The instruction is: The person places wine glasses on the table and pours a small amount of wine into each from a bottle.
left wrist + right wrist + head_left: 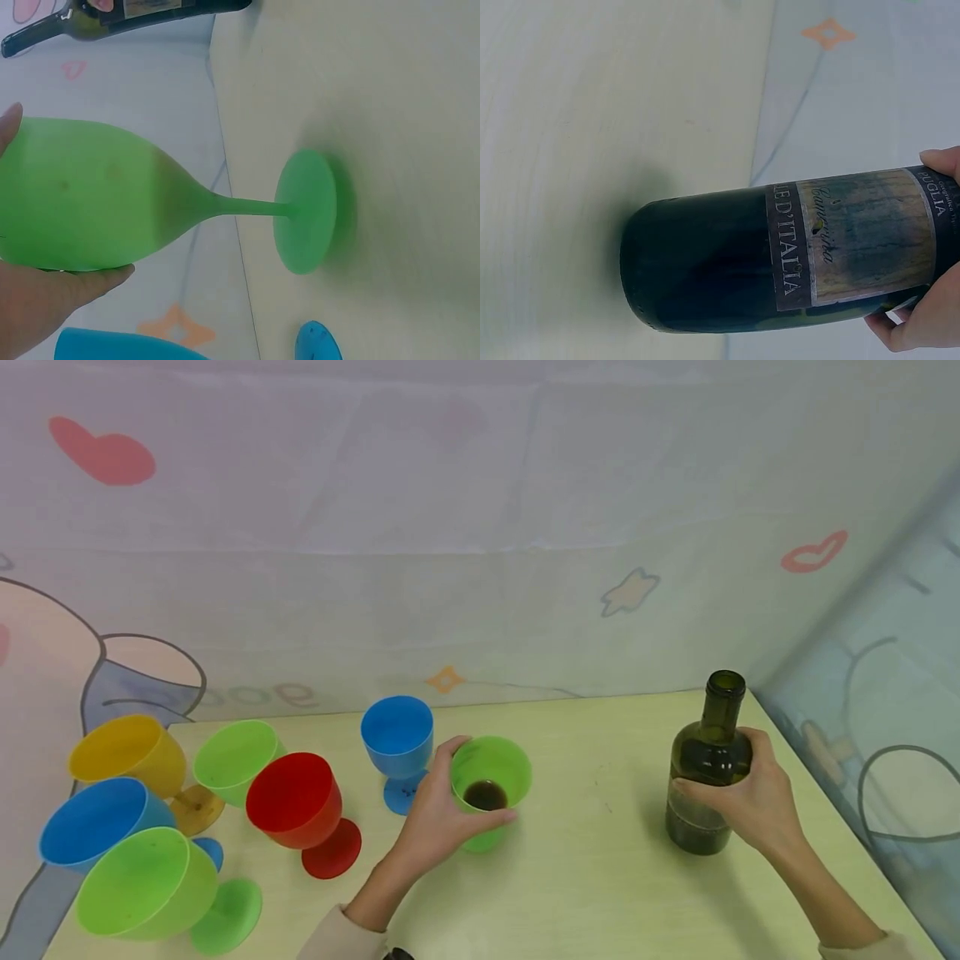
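Observation:
My left hand (pixel 433 820) holds a green plastic goblet (pixel 90 195) by its bowl, thumb and fingers spread around the sides. Some dark liquid (pixel 485 795) lies in the bottom of that bowl. The goblet is upright, its round foot (pixel 304 214) at or just above the table. On the right side, my right hand (pixel 759 802) grips a dark green wine bottle (pixel 697 814) around its upper body. The bottle is upright and uncorked, with a printed label (pixel 862 236) on its front. Whether its base touches the table cannot be told.
A blue goblet (pixel 397 739) stands just left of my left hand. Farther left are a red goblet (pixel 296 802), two more green ones, another blue goblet (pixel 105 827) and a yellow goblet (pixel 131 756). A printed cloth (pixel 480 527) hangs behind the pale table (pixel 585 893).

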A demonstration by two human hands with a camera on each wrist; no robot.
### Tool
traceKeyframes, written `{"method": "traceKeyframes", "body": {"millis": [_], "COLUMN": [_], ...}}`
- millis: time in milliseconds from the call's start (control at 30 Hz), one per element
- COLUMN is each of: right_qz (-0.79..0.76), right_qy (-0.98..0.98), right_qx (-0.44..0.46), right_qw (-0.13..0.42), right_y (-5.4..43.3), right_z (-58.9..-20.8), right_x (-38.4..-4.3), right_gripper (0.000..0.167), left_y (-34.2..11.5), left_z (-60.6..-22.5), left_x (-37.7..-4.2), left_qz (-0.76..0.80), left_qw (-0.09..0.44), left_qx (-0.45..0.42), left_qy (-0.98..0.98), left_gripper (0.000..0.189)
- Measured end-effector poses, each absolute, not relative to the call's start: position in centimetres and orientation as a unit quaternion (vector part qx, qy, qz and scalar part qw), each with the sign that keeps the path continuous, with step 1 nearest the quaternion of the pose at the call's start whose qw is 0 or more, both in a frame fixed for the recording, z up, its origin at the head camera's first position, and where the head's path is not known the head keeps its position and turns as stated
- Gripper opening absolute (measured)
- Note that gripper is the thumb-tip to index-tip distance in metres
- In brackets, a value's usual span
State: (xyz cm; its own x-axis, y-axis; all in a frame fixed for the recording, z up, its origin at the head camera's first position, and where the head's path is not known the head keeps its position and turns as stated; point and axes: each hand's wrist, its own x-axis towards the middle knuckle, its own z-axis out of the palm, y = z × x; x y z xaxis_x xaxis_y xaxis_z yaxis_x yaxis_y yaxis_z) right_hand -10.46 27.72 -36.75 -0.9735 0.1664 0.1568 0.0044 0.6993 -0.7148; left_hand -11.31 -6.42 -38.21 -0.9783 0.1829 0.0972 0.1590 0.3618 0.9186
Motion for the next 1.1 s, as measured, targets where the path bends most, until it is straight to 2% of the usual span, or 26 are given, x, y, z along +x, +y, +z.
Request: {"method": "traceKeyframes", "body": {"millis": [333,1100], "right_qz": [0.384,0.379], "right_qy": [-0.916,-0.918], "right_qx": [-0.06,-0.06], "right_qw": [0.101,0.099], "right_y": [28.2,28.9], "right_z": [-37.1,-37.2], "right_x": [-10.4,-10.1], "right_gripper": [0.088,0.086], "left_y": [-5.0,-0.9], "left_z": [-38.7,-37.9], "left_x": [-12.3,-15.6], "left_qz": [0.56,0.591], "left_qw": [0.033,0.045], "left_qx": [0.1,0.116], "left_qy": [0.822,0.797], "left_gripper": [0.094,0.094]}}
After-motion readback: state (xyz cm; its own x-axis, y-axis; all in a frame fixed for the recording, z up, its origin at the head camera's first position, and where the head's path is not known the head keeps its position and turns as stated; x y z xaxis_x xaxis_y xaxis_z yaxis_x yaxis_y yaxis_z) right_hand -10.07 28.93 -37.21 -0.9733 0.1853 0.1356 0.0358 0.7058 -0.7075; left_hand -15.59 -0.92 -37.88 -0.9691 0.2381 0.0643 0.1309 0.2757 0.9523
